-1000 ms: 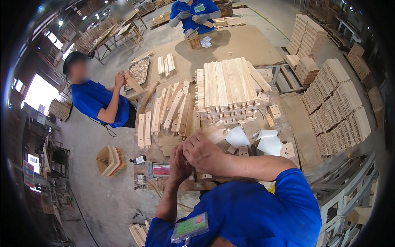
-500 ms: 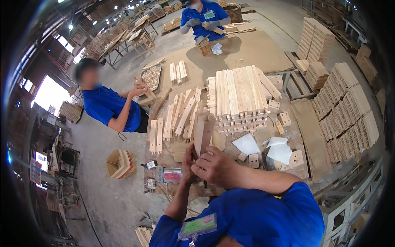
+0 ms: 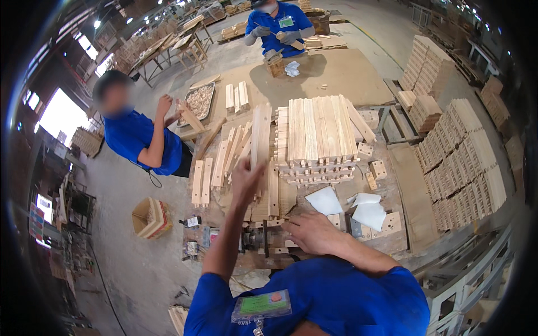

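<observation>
Firmly, it seems, your left hand point(image 3: 248, 178) is closed around the near end of a pale wooden slat point(image 3: 261, 131), fingers wrapped on its sides. The slat runs on from your grip toward the far side of the bench point(image 3: 392, 191), its long axis pointing away from you and leaning slightly to the right at the far end. That makes your left hand much the nearer one; your right hand point(image 3: 314, 231) is lower and to the right, well apart from the slat, palm down with its fingers reaching leftward. Whether anything is under that palm, you cannot tell from this view. Just left of those fingertips is a dark metal fixture point(image 3: 265, 238) at the near edge. Beyond your grip, the loose slats point(image 3: 219, 168) lie to the left of the held one, mostly lengthwise away from you, while the stacked slats point(image 3: 320, 129) rise to its right, their long axes similarly directed. White sheets point(image 3: 324, 200) lie near your right hand, and a drilled wooden block point(image 3: 379, 169) sits farther right.
</observation>
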### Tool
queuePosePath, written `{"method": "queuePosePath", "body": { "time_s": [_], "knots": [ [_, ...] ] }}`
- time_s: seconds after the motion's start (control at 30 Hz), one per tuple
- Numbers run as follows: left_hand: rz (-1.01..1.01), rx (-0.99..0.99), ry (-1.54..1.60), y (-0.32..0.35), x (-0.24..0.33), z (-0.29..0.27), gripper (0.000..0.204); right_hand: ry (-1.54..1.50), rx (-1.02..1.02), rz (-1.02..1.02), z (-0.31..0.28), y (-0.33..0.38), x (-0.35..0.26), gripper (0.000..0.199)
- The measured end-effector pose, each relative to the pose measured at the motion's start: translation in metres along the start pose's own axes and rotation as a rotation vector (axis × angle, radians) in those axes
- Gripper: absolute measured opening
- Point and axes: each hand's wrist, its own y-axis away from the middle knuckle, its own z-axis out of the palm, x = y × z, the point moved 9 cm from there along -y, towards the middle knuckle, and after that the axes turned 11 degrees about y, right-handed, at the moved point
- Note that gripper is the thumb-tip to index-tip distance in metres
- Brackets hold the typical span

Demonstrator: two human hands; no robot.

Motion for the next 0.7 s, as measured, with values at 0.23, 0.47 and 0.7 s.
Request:
{"method": "queuePosePath", "body": {
  "time_s": [0.23, 0.47, 0.7],
  "knots": [
    [-0.182, 0.048, -0.482, -0.071, 0.019, 0.044, 0.061, 0.023, -0.028, 0.072, -0.015, 0.007, 0.012, 0.034],
    [-0.235, -0.035, -0.672, -0.074, 0.023, 0.075, 0.069, 0.002, 0.031, 0.207, -0.03, 0.029, 0.043, 0.031],
    [-0.241, -0.156, -0.676, -0.072, 0.018, 0.076, 0.068, -0.056, 0.133, 0.291, -0.053, 0.03, 0.074, 0.029]
  ]
}}
